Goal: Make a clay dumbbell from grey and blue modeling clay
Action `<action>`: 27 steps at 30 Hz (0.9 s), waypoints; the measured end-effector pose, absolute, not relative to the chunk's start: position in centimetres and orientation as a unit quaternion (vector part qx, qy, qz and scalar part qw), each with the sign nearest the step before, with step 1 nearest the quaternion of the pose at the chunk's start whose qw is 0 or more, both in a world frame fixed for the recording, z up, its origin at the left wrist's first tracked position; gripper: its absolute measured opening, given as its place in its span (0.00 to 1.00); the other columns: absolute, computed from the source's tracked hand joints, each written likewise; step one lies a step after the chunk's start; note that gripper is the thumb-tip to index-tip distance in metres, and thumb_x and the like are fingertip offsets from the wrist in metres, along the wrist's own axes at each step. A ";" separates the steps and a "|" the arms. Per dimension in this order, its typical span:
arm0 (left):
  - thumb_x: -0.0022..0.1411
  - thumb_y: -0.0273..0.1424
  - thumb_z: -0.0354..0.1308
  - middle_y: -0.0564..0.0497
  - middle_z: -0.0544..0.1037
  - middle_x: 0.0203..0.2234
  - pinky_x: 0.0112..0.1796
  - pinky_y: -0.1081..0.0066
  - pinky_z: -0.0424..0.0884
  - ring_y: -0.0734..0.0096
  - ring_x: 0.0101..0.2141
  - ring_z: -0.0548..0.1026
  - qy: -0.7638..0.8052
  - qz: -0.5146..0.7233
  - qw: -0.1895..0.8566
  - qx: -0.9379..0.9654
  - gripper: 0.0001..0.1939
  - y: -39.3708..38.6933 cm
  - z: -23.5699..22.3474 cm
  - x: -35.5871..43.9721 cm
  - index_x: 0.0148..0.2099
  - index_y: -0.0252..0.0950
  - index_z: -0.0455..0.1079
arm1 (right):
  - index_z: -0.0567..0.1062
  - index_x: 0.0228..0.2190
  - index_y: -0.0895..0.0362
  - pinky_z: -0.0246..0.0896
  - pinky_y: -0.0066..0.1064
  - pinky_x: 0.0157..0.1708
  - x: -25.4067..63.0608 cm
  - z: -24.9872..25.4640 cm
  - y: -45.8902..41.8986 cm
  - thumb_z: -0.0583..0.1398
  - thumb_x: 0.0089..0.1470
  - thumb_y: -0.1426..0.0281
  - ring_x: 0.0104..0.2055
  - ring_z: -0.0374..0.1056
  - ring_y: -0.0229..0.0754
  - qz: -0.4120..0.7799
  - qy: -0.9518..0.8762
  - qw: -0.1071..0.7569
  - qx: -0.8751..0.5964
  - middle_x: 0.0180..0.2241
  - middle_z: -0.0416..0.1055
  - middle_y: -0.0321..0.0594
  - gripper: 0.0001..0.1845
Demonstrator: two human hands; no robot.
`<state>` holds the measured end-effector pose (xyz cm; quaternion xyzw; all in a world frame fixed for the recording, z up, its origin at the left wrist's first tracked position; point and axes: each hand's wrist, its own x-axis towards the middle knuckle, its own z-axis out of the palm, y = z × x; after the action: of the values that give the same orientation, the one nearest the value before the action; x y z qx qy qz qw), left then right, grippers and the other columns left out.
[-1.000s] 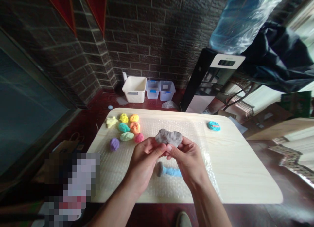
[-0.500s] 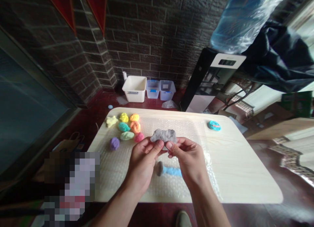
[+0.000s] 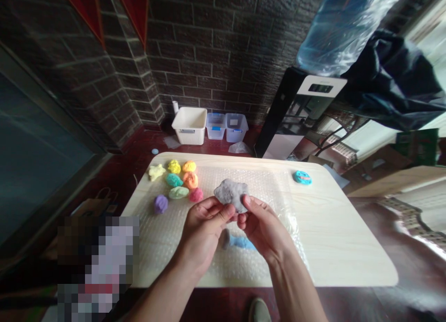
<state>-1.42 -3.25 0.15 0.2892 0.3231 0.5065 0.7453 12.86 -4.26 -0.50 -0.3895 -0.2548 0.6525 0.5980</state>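
Both my left hand (image 3: 204, 231) and my right hand (image 3: 263, 226) pinch a flat, lumpy piece of grey clay (image 3: 232, 194) above the bubble wrap (image 3: 163, 238). Their fingertips nearly meet under it. Below my hands lies a blue clay roll with a grey end (image 3: 240, 242). Several small coloured clay lumps sit to the left, among them a yellow star (image 3: 156, 172), a purple lump (image 3: 160, 203) and a pink lump (image 3: 196, 194). A teal clay disc with a red stripe (image 3: 302, 177) lies at the far right.
The bubble wrap rests on a pale wooden table (image 3: 348, 247). Beyond the far edge stand a white bin (image 3: 189, 125) and two clear plastic boxes (image 3: 225, 127) against a brick wall. A blurred patch (image 3: 97, 266) covers the lower left.
The grey clay has turned in my fingers and now looks rounder and less wide. My right hand has rotated around it, and the view has shifted slightly.
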 end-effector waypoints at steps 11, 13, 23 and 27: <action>0.53 0.27 0.79 0.41 0.87 0.45 0.47 0.66 0.78 0.56 0.48 0.84 0.347 0.473 0.730 0.351 0.21 -3.5 0.1 -1.1 0.49 0.34 0.82 | 0.82 0.20 0.56 0.60 0.31 0.29 12.5 -0.6 -4.5 0.78 0.48 0.60 0.26 0.62 0.37 0.575 -0.262 0.648 -0.425 0.20 0.71 0.35 0.17; 0.53 0.27 0.79 0.42 0.87 0.43 0.47 0.67 0.78 0.58 0.45 0.84 0.348 0.470 0.732 0.350 0.19 -3.6 0.2 -1.2 0.48 0.34 0.82 | 0.80 0.20 0.56 0.58 0.31 0.27 12.4 -0.4 -4.4 0.79 0.46 0.59 0.25 0.61 0.37 0.624 -0.225 0.630 -0.404 0.21 0.71 0.35 0.19; 0.59 0.29 0.74 0.46 0.86 0.38 0.45 0.68 0.75 0.63 0.41 0.82 0.357 0.520 0.702 0.329 0.10 -3.1 0.2 -1.5 0.44 0.35 0.83 | 0.85 0.26 0.57 0.61 0.31 0.35 12.1 0.2 -4.9 0.79 0.47 0.60 0.31 0.67 0.38 0.565 -0.368 0.596 -0.436 0.26 0.76 0.37 0.15; 0.63 0.32 0.72 0.49 0.84 0.33 0.41 0.69 0.75 0.64 0.37 0.81 0.339 0.511 0.716 0.334 0.06 -3.3 0.1 -1.6 0.39 0.36 0.81 | 0.83 0.23 0.57 0.58 0.30 0.31 12.6 0.3 -5.1 0.78 0.50 0.60 0.27 0.65 0.36 0.582 -0.364 0.576 -0.445 0.21 0.74 0.36 0.16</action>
<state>-1.62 -3.26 0.14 0.3342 0.3393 0.5106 0.7159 12.59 -5.10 0.29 -0.4453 -0.3637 0.5816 0.5755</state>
